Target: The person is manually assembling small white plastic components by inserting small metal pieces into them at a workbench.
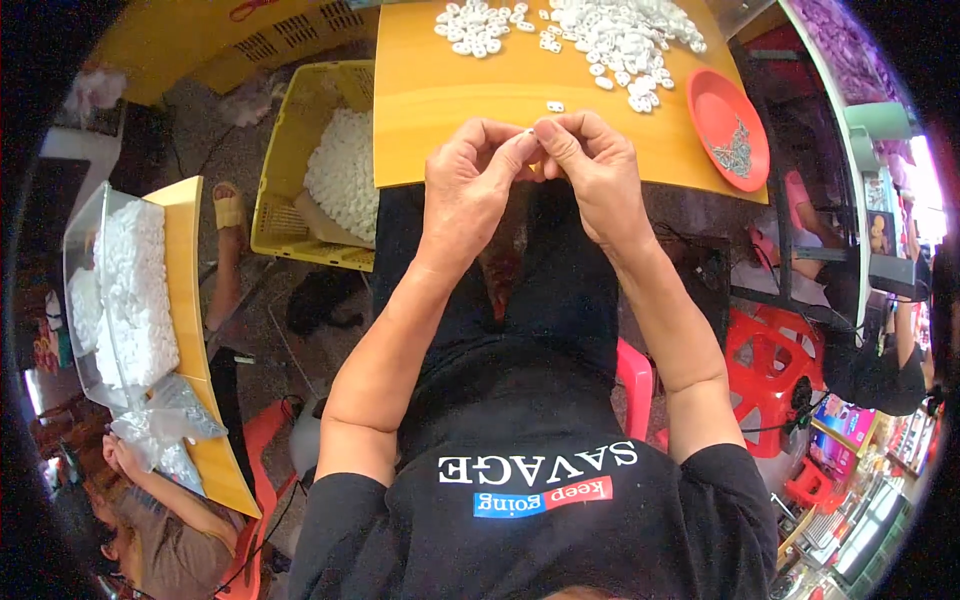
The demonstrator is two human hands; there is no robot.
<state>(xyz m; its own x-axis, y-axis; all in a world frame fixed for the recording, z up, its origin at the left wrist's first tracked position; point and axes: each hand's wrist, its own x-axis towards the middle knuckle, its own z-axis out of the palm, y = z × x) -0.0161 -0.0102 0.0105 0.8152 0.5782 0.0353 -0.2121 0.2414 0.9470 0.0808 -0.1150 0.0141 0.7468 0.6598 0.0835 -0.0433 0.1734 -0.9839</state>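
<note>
My left hand (468,178) and my right hand (598,172) meet fingertip to fingertip over the table's near edge. Both are closed in a pinch. A speck of white shows between the fingertips, but the fingers hide what it belongs to. Just beyond them, a single small white oval piece with two holes (555,106) lies on the wooden table (440,120). Farther back are a large heap of such white pieces (625,40) and a smaller cluster (475,28) to its left. At the right edge sits a red oval dish (708,100) holding thin metal pins (735,155).
Left of the table, a yellow plastic crate (275,170) holds many white pieces. Another wooden table (210,420) at the far left carries a clear bin (88,330) of white pieces and plastic bags (165,425); a person's arm (180,505) reaches there. Red stools (770,360) stand at right.
</note>
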